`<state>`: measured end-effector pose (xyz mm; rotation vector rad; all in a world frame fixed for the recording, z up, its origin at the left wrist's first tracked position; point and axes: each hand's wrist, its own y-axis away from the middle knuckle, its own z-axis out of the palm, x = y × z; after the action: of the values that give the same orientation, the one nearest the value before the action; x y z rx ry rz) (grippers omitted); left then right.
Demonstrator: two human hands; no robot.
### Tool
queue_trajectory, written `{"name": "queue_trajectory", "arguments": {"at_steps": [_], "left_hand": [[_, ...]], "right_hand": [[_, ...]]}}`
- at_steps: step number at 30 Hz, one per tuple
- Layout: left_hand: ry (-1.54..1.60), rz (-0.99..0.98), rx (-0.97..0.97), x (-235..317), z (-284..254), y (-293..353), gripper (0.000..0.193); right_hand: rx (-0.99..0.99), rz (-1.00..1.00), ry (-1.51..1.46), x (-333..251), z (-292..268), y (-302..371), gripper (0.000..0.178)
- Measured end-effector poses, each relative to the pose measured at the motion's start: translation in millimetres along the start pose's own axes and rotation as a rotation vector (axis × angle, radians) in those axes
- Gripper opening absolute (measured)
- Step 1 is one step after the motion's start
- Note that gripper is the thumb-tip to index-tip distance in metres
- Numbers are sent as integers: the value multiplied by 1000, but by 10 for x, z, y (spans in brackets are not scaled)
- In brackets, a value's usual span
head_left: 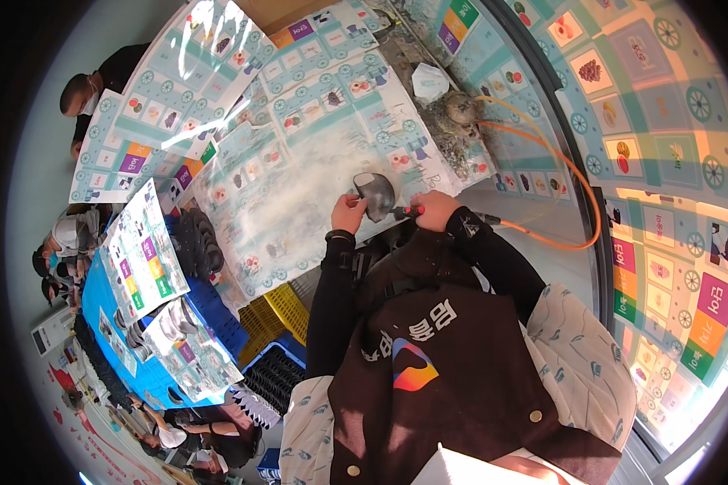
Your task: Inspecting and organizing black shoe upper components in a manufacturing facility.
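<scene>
My left hand (348, 215) grips the side of a dark grey, rounded moulded piece (373, 194) with a pale patch near its top. My fingers hold it just over the near part of a table covered in printed sheets. Closed round a slim black-and-red hand tool (408, 212), my right hand (435, 211) points its tip left at the piece. Whether the tip touches the piece is too small to tell. An orange hose (578, 241) runs from behind the right hand, looping out to the right and back up to the far ledge.
Pale dust coats the table sheet (323, 174). A crumpled white item (429, 82) and a round grey object (463, 108) sit on the dirty ledge at the far right. Yellow (272, 325) and blue crates (277, 373), the latter holding dark pieces, stand lower left. Other people are at the left.
</scene>
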<state>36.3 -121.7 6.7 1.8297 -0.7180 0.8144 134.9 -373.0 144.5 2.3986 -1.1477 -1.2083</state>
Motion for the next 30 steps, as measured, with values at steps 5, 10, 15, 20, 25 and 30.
{"name": "queue_trajectory", "arguments": {"at_steps": [5, 10, 15, 20, 25, 30], "left_hand": [[-42, 54, 29, 19, 16, 39, 44], [-214, 152, 128, 69, 52, 24, 43], [-305, 70, 269, -63, -66, 4, 39], [-151, 38, 182, -319, -197, -54, 36], [17, -96, 107, -205, -235, 10, 38], [118, -176, 138, -258, -346, 107, 34]], "right_hand": [[223, 88, 5, -120, -152, 24, 26], [180, 82, 18, -69, -171, 27, 25], [-9, -46, -187, -176, -175, -26, 25], [71, -88, -269, -451, -209, -192, 24], [70, -2, -186, -215, 18, -550, 28], [27, -17, -285, -234, 37, -692, 42]]}}
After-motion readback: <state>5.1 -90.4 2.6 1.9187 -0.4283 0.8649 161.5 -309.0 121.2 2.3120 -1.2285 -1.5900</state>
